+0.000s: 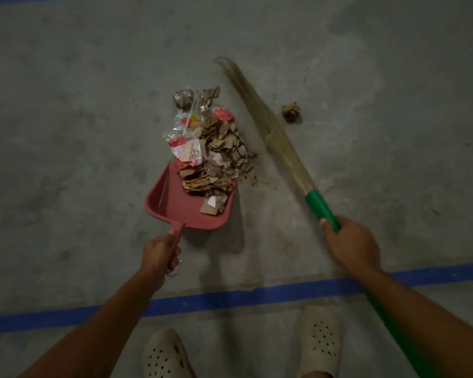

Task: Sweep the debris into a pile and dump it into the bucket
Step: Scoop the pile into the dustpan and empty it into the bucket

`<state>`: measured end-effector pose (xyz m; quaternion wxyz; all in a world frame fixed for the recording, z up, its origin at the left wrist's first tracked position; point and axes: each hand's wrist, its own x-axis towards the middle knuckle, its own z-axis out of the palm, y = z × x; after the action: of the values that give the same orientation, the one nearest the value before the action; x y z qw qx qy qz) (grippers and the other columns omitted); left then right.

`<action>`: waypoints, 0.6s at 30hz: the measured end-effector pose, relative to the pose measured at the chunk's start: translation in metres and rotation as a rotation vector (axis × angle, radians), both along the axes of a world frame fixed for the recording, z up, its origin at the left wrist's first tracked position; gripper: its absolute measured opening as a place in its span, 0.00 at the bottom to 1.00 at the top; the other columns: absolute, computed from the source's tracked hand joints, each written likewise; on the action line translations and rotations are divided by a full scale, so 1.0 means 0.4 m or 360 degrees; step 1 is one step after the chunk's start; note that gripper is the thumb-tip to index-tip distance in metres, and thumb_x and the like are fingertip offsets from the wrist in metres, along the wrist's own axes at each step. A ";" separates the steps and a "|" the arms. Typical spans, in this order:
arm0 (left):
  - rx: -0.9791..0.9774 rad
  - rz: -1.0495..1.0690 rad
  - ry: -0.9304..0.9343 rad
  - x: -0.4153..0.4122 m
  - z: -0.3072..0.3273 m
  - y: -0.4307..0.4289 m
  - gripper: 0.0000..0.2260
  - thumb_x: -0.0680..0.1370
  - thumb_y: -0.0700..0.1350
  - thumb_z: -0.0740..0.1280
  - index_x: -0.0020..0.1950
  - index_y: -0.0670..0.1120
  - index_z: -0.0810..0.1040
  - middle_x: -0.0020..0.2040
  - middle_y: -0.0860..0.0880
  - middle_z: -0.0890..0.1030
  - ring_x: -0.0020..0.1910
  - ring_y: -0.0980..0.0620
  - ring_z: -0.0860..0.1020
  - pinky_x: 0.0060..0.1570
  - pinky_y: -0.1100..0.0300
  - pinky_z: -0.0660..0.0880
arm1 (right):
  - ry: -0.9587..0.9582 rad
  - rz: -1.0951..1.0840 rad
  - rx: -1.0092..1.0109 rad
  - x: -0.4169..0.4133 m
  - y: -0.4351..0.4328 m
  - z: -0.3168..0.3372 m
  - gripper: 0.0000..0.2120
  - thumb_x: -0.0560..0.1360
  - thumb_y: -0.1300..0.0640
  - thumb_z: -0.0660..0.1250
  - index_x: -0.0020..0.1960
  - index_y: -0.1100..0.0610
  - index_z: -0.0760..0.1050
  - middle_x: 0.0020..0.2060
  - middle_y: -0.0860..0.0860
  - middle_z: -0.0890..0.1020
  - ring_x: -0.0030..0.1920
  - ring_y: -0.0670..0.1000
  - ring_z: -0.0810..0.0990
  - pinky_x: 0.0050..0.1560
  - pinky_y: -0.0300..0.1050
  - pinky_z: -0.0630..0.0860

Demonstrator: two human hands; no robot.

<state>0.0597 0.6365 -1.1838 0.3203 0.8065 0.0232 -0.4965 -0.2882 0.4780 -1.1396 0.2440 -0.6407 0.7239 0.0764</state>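
A: Edges first. What bounds the spot?
B: A blue tape line (230,298) crosses the concrete floor (66,132) on the near side, between the person's pale clogs (318,339) and the dustpan (172,203). A second blue strip (11,0) shows at the far top-left corner. There is bare concrete left of the pan, beyond the pile and out to the right.

A: Debris?
B: The debris pile (216,148) is mid-floor: torn cardboard bits, clear wrappers, red scraps. Its near end lies inside the pan's mouth and the rest is on the floor past the lip. One crumpled brown ball (291,112) sits alone, right of the bristles and apart from the pile.

A: Pan heading?
B: The red pan's mouth faces away from the person, tipped slightly right. Its handle runs back to the left hand (161,251), whose fingers are curled round it.

A: Broom?
B: The broom (273,135) has its long axis on a diagonal: the green handle passes low right under the forearm, and the bristle tips are far and to the left, beyond the pile's far end. The bristles are just right of the pile, between it and the ball. The right hand (351,241) is wrapped round the green handle, thumb along it.
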 end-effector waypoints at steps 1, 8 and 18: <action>0.0016 -0.0016 -0.0025 0.028 0.001 -0.002 0.14 0.83 0.50 0.61 0.45 0.41 0.75 0.32 0.44 0.74 0.19 0.53 0.67 0.19 0.66 0.59 | 0.0045 0.0033 -0.0008 0.016 -0.054 -0.011 0.20 0.80 0.40 0.60 0.54 0.55 0.81 0.43 0.59 0.83 0.44 0.62 0.82 0.42 0.49 0.78; 0.0160 -0.0240 -0.0038 0.181 0.009 -0.069 0.14 0.83 0.50 0.60 0.46 0.41 0.76 0.32 0.45 0.73 0.17 0.55 0.65 0.19 0.69 0.58 | 0.0122 0.0427 0.0049 0.135 -0.238 -0.042 0.20 0.79 0.42 0.62 0.51 0.59 0.79 0.39 0.55 0.77 0.38 0.56 0.77 0.37 0.43 0.70; -0.0034 -0.0443 -0.0212 0.127 0.092 -0.201 0.16 0.83 0.50 0.62 0.39 0.42 0.73 0.29 0.43 0.72 0.18 0.53 0.63 0.20 0.67 0.57 | 0.0137 0.0904 0.0159 0.144 -0.086 0.056 0.16 0.80 0.42 0.60 0.55 0.52 0.77 0.36 0.49 0.77 0.36 0.52 0.76 0.36 0.42 0.70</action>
<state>0.1107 0.5561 -1.1468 0.2577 0.8296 -0.1152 -0.4818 -0.2305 0.4436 -1.1171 0.2130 -0.8011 0.5206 0.2044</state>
